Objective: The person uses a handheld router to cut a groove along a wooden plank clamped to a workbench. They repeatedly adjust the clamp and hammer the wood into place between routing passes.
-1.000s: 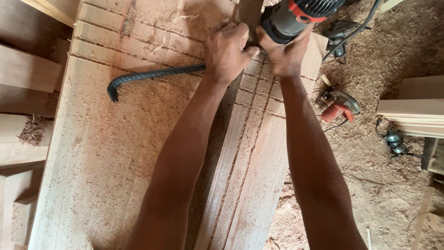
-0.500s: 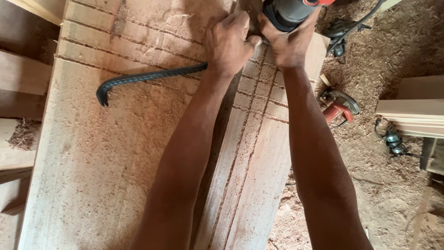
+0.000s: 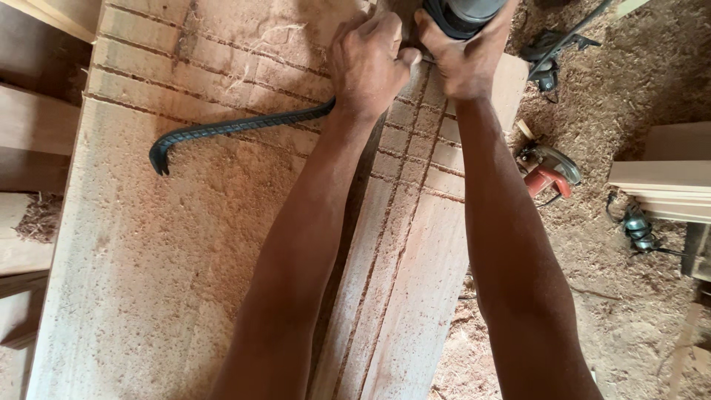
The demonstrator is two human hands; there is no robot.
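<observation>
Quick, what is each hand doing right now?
Left hand: closed, gripping the power tool at the plank's far end.
Right hand: closed around the same power tool's body.

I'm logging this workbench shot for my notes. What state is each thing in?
left hand: clenched beside the power tool
right hand: gripping the power tool
power tool: held at the board's far end, mostly out of frame
grooved board: flat, dusted with sawdust
bent steel bar: lying loose on the wide plank
circular saw: idle on the floor
</observation>
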